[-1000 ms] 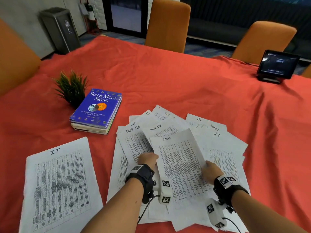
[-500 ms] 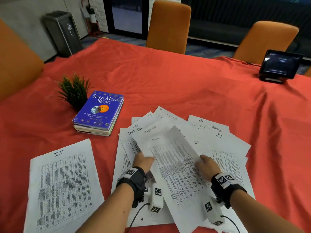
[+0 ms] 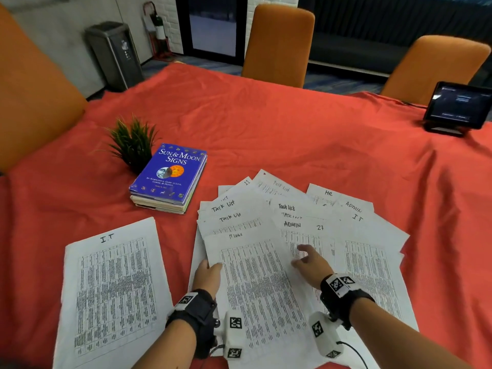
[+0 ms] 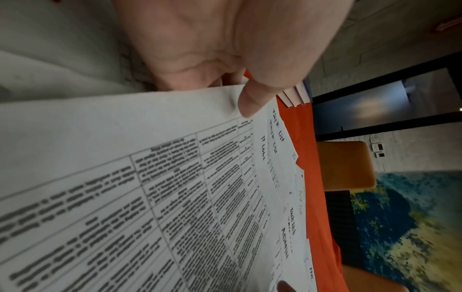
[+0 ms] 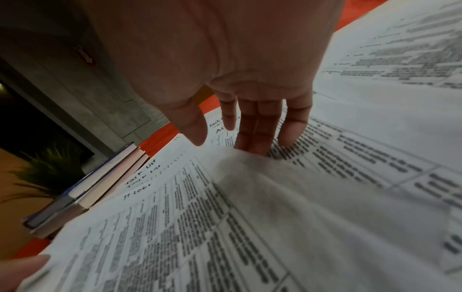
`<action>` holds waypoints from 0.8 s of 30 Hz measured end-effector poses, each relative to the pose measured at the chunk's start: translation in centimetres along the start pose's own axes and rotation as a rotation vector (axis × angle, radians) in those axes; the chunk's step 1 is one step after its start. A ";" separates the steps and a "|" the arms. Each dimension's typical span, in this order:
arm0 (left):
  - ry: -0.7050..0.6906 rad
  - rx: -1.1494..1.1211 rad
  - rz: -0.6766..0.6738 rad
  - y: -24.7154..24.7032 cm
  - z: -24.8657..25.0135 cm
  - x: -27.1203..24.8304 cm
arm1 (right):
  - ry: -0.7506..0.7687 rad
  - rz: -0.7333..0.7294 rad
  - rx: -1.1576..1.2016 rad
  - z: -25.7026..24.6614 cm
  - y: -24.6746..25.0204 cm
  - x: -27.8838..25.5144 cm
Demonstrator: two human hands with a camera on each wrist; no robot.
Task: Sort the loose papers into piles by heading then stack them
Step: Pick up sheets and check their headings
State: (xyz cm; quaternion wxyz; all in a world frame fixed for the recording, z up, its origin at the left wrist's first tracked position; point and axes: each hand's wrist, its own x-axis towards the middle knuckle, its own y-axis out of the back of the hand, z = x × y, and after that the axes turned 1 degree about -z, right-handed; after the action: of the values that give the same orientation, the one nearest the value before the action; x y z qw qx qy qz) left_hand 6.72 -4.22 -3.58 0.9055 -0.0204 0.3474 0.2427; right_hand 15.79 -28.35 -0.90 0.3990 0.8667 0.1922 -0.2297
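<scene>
Left hand [image 3: 207, 275]: pinching the left edge of the IT Logs sheet [image 3: 261, 283], thumb [image 4: 252, 102] pressing on top, fingers tucking beneath the paper.
Right hand [image 3: 310, 259]: lying released, fingers [image 5: 255, 128] extended and touching the ADMIN sheet [image 3: 306, 235] at the right edge of the IT Logs sheet, gripping nothing.
IT Logs sheet: lying topmost on the loose heap [image 3: 346, 222], long axis running 5 to 11 o'clock, heading pointing toward 11; right edge lifting slightly in the right wrist view.
ADMIN sheet: sitting partly under the IT Logs sheet at its 1 o'clock side, heading pointing toward 12, marked 27.
Loose heap: fanning out at 6 o'clock on the table, headings Task List, HR, ADMIN and IT showing along the far edges.
I.T pile [image 3: 111, 288]: lying apart at 8 o'clock from the heap, long axis running near 6 to 12, heading toward 12.
Book [image 3: 170, 174]: resting at 10 o'clock from the heap, stacked on another volume.
Plant [image 3: 131, 142]: standing just beside the book's far left corner.
Tablet [image 3: 458, 107]: standing at 2 o'clock near the table's far right edge.
Tablecloth [image 3: 292, 134]: covering the table in red, wrinkling.
</scene>
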 end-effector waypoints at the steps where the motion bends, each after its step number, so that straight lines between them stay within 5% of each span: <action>1: -0.016 0.005 0.013 -0.3 0.1 -0.3 | -0.020 -0.028 0.002 -0.2 -0.1 -0.1; 7: -0.147 0.066 -0.001 -1.8 0.9 -1.1 | 0.007 -0.179 -0.022 -0.1 -1.0 -0.8; 14: -0.386 0.024 -0.310 -3.5 4.6 -3.4 | 0.024 0.023 0.432 0.0 2.3 -1.4; 19: -0.354 0.015 -0.291 -4.5 5.9 -3.3 | -0.059 0.161 0.554 2.8 5.6 -2.5; 24: -0.057 0.317 -0.152 -2.2 2.4 0.6 | -0.237 0.340 0.654 9.4 7.9 -4.0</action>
State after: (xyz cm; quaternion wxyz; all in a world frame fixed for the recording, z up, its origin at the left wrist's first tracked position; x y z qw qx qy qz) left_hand 9.59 -5.42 -2.40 0.9226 0.1032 0.3530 0.1163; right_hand 14.31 -41.11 0.67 0.1534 0.9350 -0.0854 -0.3081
